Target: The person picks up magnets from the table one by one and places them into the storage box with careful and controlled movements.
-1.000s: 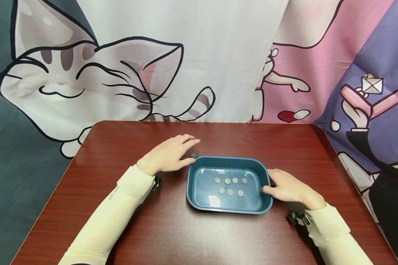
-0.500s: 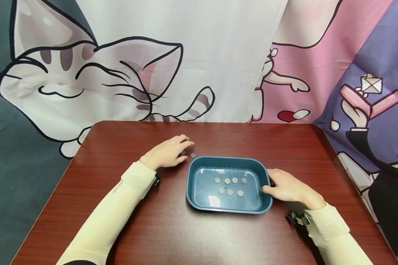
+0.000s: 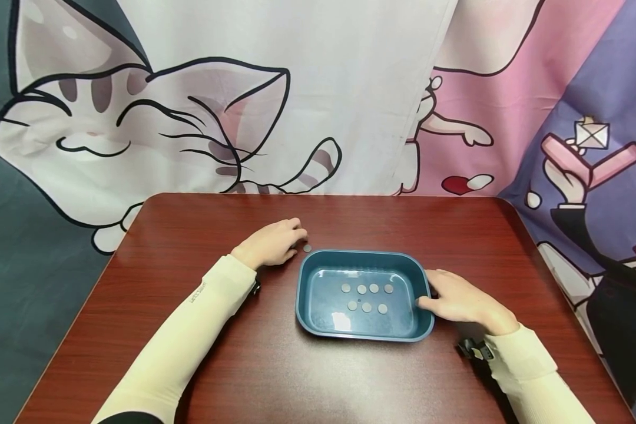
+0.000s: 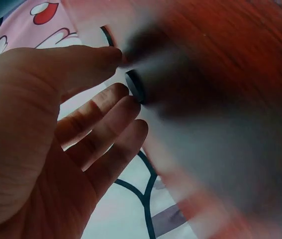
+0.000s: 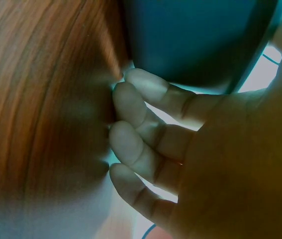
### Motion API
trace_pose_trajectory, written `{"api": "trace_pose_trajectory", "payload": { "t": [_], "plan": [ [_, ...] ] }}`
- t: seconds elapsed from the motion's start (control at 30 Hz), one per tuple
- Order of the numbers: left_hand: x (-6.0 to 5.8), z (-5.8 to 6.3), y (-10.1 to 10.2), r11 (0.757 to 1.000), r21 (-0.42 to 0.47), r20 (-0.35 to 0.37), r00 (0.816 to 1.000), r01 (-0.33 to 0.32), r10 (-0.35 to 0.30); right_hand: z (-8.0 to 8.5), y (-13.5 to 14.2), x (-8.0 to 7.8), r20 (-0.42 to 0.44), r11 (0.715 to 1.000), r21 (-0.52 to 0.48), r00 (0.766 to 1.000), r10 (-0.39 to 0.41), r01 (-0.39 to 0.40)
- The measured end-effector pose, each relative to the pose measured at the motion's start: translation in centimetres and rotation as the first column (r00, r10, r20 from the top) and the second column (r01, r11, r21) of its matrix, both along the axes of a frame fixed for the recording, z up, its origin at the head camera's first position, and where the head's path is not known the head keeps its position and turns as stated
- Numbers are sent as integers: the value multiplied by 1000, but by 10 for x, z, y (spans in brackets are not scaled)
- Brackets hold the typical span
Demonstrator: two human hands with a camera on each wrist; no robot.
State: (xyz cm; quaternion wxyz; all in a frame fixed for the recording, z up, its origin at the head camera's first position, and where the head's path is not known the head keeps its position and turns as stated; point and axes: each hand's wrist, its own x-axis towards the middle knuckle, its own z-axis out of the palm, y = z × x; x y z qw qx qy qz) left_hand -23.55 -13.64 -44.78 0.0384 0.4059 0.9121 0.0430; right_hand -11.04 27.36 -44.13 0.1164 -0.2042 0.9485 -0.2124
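My left hand (image 3: pixel 272 244) is lowered over the table just left of the blue plastic tray (image 3: pixel 364 338), its fingers bent downward. In the left wrist view, a small round coin-like disc (image 4: pixel 135 86) lies right at the fingertips, with the thumb a little apart. A second grey disc (image 3: pixel 307 248) is on the table between that hand and the tray's back left corner. My right hand (image 3: pixel 461 298) grips the tray's right end, thumb over the rim and fingers outside. In the right wrist view, its bent fingers (image 5: pixel 131 142) reach down to the table beside the tray wall.
Inside the tray, several grey discs (image 3: pixel 367 307) lie flat in two rows. The tray stands on a reddish-brown wooden table (image 3: pixel 233 365). Behind the table hangs a curtain (image 3: pixel 350 106) with cartoon prints, close to its back edge.
My left hand has drawn back leftward from the tray's corner and lowered over the disc, its fingers bending in. The right hand stays at the tray's right end.
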Motion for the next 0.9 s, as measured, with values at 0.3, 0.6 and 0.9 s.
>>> {"api": "trace_pose_trajectory", "payload": {
  "t": [0.3, 0.6, 0.9],
  "plan": [
    [-5, -1, 0, 999, 34, 38, 999, -20, 19, 0, -2, 0, -12, 1000, -4, 1000, 2, -2],
    [-11, 0, -1, 999, 31, 75, 997, -35, 32, -1, -2, 1, -15, 1000, -8, 1000, 4, -4],
    [-3, 13, -2, 998, 40, 87, 995, -53, 49, 1, -1, 1, 9, 1000, -7, 1000, 2, -2]
  ]
}}
